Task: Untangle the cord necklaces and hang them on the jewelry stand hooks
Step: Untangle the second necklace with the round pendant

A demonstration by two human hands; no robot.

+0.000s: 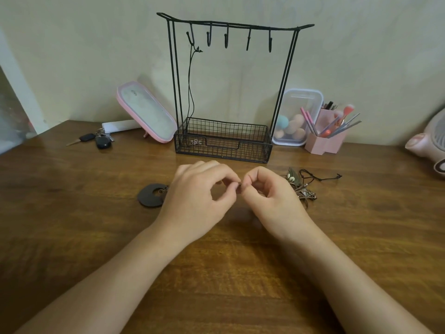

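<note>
On the near middle of the table [216,273], both forearms reach in from the near edge and the hands meet fingertip to fingertip. Left hand [197,191]: grip pressed together, thumb and forefinger pinching a small dark piece [239,186]; other fingers curled. Right hand [269,191]: grip likewise pinching the same piece from the other side. The piece is too small to tell whether it is knot, bead or clasp. Just left of the left hand, a black disc pendant [150,195] lies flat on the wood, its right edge hidden behind the hand; whether it joins what the fingers hold, cannot tell. Just right of the right hand sits a tangle of cord necklaces [304,189], brown and black cords with pale shell-like bits, and one black cord loop [320,178] trails off to the right. Farther back, centre: black wire jewelry stand [175,80], upright against the wall, with five hooks along the top bar. One black cord necklace [190,92] hangs from the leftmost hook [191,36], its small metal pendant [196,141] down inside the stand's wire basket [252,145]. Left of the stand: pink-framed mirror [147,112] leaning back, and car keys [96,139]. Right of the stand: clear box of makeup sponges [296,116], pink brush holder [325,141], and a pink fan [431,138] at the far right edge.
</note>
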